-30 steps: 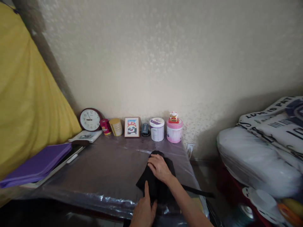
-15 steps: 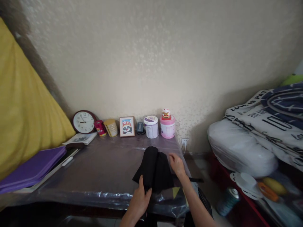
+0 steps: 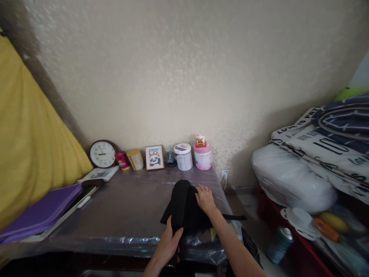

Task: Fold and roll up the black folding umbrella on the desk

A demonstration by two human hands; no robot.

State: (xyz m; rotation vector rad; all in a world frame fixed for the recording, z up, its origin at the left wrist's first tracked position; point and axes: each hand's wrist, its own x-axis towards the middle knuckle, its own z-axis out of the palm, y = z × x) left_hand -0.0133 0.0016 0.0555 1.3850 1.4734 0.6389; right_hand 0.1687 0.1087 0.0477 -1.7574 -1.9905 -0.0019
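A folded black garment (image 3: 183, 206) lies near the front right of a table covered in clear plastic (image 3: 127, 207). My left hand (image 3: 169, 244) grips the garment's near edge, thumb on top and fingers curled under. My right hand (image 3: 205, 198) rests flat on the garment's right half, fingers stretched out. A black strap (image 3: 235, 217) runs off to the right from the garment over the table's corner.
Along the wall stand a round clock (image 3: 103, 153), a red tin (image 3: 122, 160), a gold tin (image 3: 135, 159), a panda picture (image 3: 155, 157), a white tub (image 3: 183, 156) and a pink tub (image 3: 203, 155). Purple folders (image 3: 40, 212) lie left. Stacked bedding (image 3: 311, 161) sits right.
My right hand has slid left from the garment's right edge onto its top. My left hand has shifted slightly nearer along the front edge. The view has tilted a little.
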